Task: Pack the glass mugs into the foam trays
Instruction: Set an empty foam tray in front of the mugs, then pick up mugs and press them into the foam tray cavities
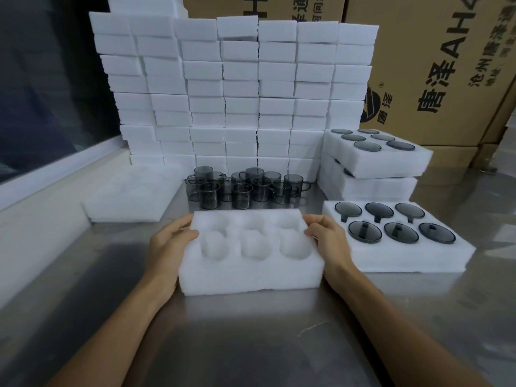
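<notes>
Glass mugs (pixel 245 185), smoky grey and loose, stand clustered on the steel table (pixel 251 331) just behind an empty foam tray (pixel 251 263), and none of them is in it yet. The left hand (pixel 170 241) grips the tray's left end, thumb over the top edge and fingers curled around the side. The right hand (pixel 326 236) mirrors it on the right end, fingertips hooked over the upper rim. Holding both short ends this way looks meant to square the tray in front of the person, close to the mugs, so each can be dropped in with a short reach. The tray has six round pockets in two rows of three, all vacant.

To the right, touching or nearly touching the right wrist, a filled tray (pixel 405 255) holds six dark mugs sunk in its pockets, handles showing in slots. Behind it a stack of packed trays (pixel 371 169) sits with more dark rims visible in the top one. Finished work seems to be gathered on that side, keeping the centre for packing.

To the left lies another flat foam piece (pixel 134 196); its pockets are too washed out to judge. A wall of stacked foam blocks (pixel 237 88) rises behind the mugs, with printed cardboard cartons (pixel 446 65) beyond.
</notes>
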